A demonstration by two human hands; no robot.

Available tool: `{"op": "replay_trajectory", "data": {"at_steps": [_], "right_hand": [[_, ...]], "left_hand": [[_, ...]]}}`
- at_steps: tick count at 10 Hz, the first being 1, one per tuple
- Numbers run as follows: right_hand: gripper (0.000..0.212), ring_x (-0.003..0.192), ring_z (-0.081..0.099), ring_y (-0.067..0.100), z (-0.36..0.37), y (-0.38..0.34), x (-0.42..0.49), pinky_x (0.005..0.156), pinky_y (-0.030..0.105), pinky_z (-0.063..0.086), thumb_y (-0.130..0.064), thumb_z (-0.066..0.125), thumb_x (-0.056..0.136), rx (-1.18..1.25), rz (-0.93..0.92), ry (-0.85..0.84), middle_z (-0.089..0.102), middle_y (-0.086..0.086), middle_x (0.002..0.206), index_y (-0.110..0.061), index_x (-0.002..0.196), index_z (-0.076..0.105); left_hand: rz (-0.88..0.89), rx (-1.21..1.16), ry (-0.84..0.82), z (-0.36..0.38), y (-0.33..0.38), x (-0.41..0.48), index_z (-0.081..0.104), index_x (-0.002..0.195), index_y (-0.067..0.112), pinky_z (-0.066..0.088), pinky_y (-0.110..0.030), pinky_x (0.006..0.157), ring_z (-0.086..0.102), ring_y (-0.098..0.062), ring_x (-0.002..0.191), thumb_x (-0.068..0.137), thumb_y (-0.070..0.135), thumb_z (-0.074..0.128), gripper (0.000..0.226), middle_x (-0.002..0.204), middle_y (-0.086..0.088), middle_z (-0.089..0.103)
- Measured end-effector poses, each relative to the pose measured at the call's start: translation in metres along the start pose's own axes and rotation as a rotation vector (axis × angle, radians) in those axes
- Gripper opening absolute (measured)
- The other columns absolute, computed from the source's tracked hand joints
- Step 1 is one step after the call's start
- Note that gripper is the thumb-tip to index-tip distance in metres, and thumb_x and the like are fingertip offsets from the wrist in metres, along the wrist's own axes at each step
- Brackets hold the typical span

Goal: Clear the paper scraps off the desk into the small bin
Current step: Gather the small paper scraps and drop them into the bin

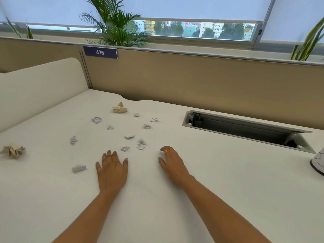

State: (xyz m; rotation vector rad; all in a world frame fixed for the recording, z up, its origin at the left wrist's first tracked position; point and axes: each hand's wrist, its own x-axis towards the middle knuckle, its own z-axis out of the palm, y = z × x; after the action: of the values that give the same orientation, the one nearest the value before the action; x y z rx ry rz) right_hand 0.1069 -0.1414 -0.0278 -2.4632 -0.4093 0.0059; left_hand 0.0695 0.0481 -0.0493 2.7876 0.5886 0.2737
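Several small white paper scraps (129, 136) lie scattered across the white desk (210, 181). Two bigger beige crumpled wads lie there too: one (119, 107) at the back, one (13, 151) at the far left. A folded white scrap (78, 168) lies just left of my left hand (112, 171), which rests flat on the desk with fingers spread. My right hand (171, 163) rests on the desk with fingers loosely curled, a gold ring on one finger. Both hands hold nothing. A white object (318, 162) cut off at the right edge may be the bin.
An open cable tray (245, 128) is sunk into the desk at the right back. A beige partition (192, 79) with a "476" label runs behind the desk, and a cream side screen (38, 85) stands at the left. Plants and a window lie beyond.
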Motion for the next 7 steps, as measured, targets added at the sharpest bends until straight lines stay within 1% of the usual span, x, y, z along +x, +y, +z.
{"op": "replay_trajectory", "data": {"at_steps": [1,3,4,5,6,7], "right_hand": [[0.049,0.139,0.029,0.02,0.014,-0.018,0.024,0.112,0.03,0.028,-0.022,0.047,0.096,0.005,-0.024,-0.095,0.028,0.006,0.151,-0.008,0.141,0.033],[0.065,0.145,0.016,0.026,0.027,-0.039,0.062,0.115,0.037,0.024,-0.024,0.056,0.092,-0.013,-0.039,-0.196,0.01,0.01,0.158,-0.014,0.147,0.023],[0.065,0.146,0.011,0.027,0.031,-0.044,0.075,0.116,0.039,0.022,-0.023,0.052,0.094,-0.054,-0.038,-0.248,0.005,0.009,0.159,-0.018,0.149,0.017],[0.057,0.147,0.008,0.026,0.034,-0.047,0.08,0.118,0.04,0.019,-0.019,0.043,0.098,-0.135,-0.058,-0.316,0.006,0.009,0.159,-0.016,0.149,0.017],[0.045,0.144,0.016,0.025,0.037,-0.047,0.074,0.116,0.038,0.023,-0.011,0.031,0.1,-0.202,-0.113,-0.317,0.021,0.01,0.156,-0.008,0.145,0.028],[0.032,0.133,0.033,0.029,0.038,-0.045,0.06,0.105,0.041,0.038,-0.004,0.029,0.098,-0.158,-0.124,-0.234,0.045,0.014,0.139,-0.006,0.122,0.051]], "left_hand": [[-0.006,0.022,0.0,0.002,0.0,0.001,0.024,0.143,0.008,0.013,-0.048,0.117,0.016,-0.023,0.145,0.096,0.043,0.029,0.059,0.154,-0.01,0.023],[-0.01,0.049,0.004,0.005,0.0,0.003,0.022,0.144,0.009,0.012,-0.048,0.117,0.014,-0.023,0.145,0.096,0.046,0.026,0.061,0.155,-0.009,0.022],[-0.007,0.068,0.014,0.005,0.001,0.003,0.022,0.144,0.009,0.013,-0.048,0.117,0.015,-0.023,0.145,0.095,0.046,0.027,0.061,0.155,-0.01,0.023],[-0.005,0.083,0.009,0.005,0.001,0.003,0.021,0.144,0.009,0.013,-0.048,0.117,0.014,-0.023,0.145,0.096,0.046,0.026,0.061,0.155,-0.009,0.021],[-0.001,0.089,0.007,0.004,0.001,0.003,0.021,0.144,0.009,0.013,-0.048,0.117,0.014,-0.023,0.145,0.096,0.045,0.026,0.061,0.155,-0.01,0.021],[-0.003,0.086,0.006,0.004,0.001,0.002,0.021,0.144,0.009,0.013,-0.048,0.117,0.014,-0.023,0.145,0.096,0.045,0.026,0.06,0.155,-0.01,0.021]]}}
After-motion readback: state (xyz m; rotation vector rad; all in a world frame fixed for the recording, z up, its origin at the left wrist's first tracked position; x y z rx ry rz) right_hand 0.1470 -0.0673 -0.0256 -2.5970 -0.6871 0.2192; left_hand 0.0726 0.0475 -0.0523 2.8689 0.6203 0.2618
